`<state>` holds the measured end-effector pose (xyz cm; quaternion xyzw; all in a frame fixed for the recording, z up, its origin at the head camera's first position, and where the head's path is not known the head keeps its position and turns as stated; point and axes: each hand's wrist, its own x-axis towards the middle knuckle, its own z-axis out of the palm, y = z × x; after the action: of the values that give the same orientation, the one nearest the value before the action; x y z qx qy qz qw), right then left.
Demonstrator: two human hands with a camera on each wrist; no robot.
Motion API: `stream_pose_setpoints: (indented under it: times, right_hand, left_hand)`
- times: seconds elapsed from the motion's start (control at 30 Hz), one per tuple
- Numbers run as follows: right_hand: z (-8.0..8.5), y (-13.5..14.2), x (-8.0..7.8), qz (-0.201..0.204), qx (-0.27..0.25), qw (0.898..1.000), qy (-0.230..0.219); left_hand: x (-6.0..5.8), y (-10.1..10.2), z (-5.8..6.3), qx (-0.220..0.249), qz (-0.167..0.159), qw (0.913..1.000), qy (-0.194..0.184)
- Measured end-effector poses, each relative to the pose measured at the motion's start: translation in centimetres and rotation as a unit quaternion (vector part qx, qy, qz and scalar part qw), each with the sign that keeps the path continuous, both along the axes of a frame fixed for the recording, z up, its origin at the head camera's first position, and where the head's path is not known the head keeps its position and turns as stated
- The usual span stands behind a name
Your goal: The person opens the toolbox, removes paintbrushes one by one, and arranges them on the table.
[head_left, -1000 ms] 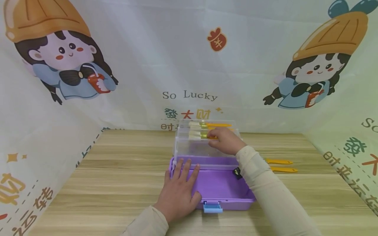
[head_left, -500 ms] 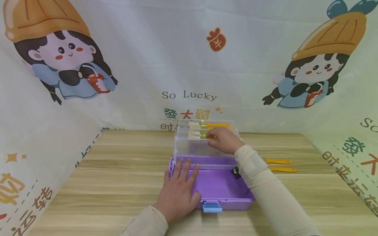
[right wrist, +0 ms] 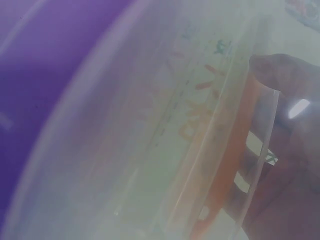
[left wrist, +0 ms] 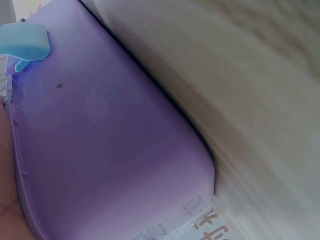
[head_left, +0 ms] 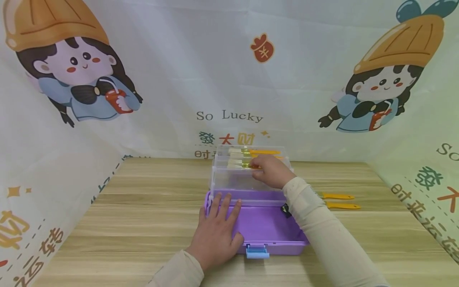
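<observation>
With your right hand (head_left: 274, 171) you are pinching the orange handle of a flat paintbrush (head_left: 246, 164), its pale bristles pointing left of your fingers within the clear plastic trays (head_left: 236, 179). Just beyond that hand, another paintbrush (head_left: 265, 152) is lying in the rear tray. Your left hand (head_left: 216, 235) is resting, fingers straight and spread, over the left side of the purple case (head_left: 269, 223). Right of your right forearm, two orange handles (head_left: 338, 196) are lying on the wooden table (head_left: 143, 223).

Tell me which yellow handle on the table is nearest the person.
The front handle, lower in the head view; the rear handle lies behind it, ending farther left.
</observation>
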<state>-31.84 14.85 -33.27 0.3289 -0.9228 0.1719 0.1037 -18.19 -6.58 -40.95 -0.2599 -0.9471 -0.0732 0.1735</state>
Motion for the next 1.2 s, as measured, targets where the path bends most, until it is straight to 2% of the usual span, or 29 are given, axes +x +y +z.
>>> stream_pose_setpoints:
  times: [0.13,0.53,1.2]
  right_hand:
    - [-0.08,-0.03,-0.03,0.001,-0.001,1.000,0.004]
    - [-0.08,0.00,-0.06,-0.021,-0.037,0.998,-0.046]
    - [-0.11,-0.11,0.02,-0.002,-0.037,0.999,-0.033]
  left_hand:
    - [-0.01,-0.02,-0.03,-0.001,0.002,1.0000,-0.001]
    - [0.08,0.01,-0.05,-0.005,-0.001,1.0000,-0.001]
    - [0.04,0.00,0.08,0.000,-0.003,1.0000,0.004]
